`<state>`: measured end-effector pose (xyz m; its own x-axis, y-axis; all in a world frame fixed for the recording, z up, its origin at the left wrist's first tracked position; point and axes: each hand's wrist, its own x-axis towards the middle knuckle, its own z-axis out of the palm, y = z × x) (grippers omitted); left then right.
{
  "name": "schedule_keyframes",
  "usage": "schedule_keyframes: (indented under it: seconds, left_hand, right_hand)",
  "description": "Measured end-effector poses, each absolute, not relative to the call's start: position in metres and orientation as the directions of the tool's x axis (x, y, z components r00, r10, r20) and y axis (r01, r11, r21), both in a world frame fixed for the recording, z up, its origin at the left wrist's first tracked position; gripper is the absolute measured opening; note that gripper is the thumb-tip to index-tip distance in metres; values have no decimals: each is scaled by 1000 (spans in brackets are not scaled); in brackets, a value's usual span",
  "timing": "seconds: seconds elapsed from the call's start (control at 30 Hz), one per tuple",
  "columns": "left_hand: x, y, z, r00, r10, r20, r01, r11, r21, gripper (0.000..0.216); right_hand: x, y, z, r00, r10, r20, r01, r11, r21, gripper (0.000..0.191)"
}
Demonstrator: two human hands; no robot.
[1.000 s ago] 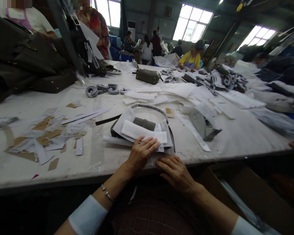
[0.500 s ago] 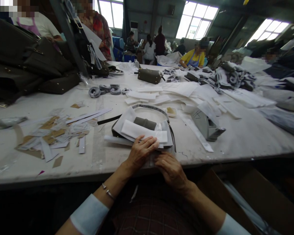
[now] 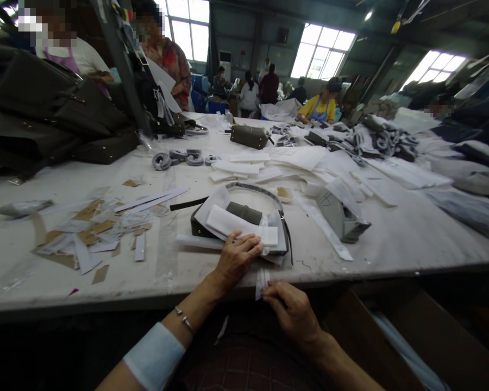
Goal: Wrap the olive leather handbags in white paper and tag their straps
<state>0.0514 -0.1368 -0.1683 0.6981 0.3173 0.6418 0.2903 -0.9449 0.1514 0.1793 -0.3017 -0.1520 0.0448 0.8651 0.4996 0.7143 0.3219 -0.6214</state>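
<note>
My left hand (image 3: 237,257) lies flat with fingers stretched on a folded white paper (image 3: 239,227) that covers a dark olive bag (image 3: 244,213) with a curved strap. My right hand (image 3: 292,310) is at the table's near edge, its fingers pinched on a small white paper strip (image 3: 262,281) that hangs down from the table's edge. A bracelet shows on my left wrist. Both sleeves are white.
White table (image 3: 391,239) with paper and cardboard scraps (image 3: 93,231) at left, a grey bag part (image 3: 339,213) at right, grey rolls (image 3: 179,158), white sheets and another olive bag (image 3: 249,136) farther back. Dark bags (image 3: 52,117) are piled far left. Several people work behind. A cardboard box (image 3: 395,336) stands below right.
My right hand has slid back off the table to its edge and closed on a white strip. My left hand has stayed on the paper.
</note>
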Motion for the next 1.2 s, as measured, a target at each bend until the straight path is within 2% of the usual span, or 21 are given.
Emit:
schedule_keyframes:
  seconds: [0.2,0.37,0.43,0.5,0.6,0.67,0.73,0.8,0.87,0.93,1.07,1.2]
  left_hand:
    - [44,-137,-163,732,316,603,250,-949,194,29]
    - [36,-138,-153,783,317,536,153,-932,327,38]
    - [40,-140,-154,740,374,559,181,-911,370,30]
    - [46,-141,-157,688,416,594,218,-900,378,22]
    - [52,-143,-160,638,417,647,242,-907,345,25]
    - [54,-144,-162,625,401,670,236,-915,327,25]
    - [55,-144,-163,615,400,679,236,-916,325,26]
    - [56,-144,-165,603,401,690,242,-915,322,27]
    - [59,-144,-168,588,391,709,238,-920,310,27]
    - [61,-143,-170,577,379,724,228,-925,303,27]
    - [61,-142,-169,595,384,706,251,-923,291,26]
    - [58,-141,-167,627,382,679,259,-924,281,29]
  right_hand:
    - [178,-285,-130,31,818,574,724,377,-577,11]
    - [182,-255,-115,67,760,647,796,351,-494,11]
    - [184,-244,-109,25,768,640,805,364,-469,12]
    - [187,-235,-96,-7,794,608,794,374,-479,10]
    - [195,-218,-70,79,811,579,770,320,-553,12]
    - [203,-206,-63,102,809,579,800,279,-530,19]
    - [214,-195,-72,30,850,527,884,223,-410,33]
    - [225,-190,-95,-14,932,362,953,121,-276,45]
    - [235,-189,-123,31,981,189,982,6,-190,47]
    - [241,-190,-142,67,993,99,988,-52,-142,47]
    - [243,-190,-140,74,995,72,993,-67,-93,44]
    - [236,-184,-100,78,989,123,994,-67,-88,36]
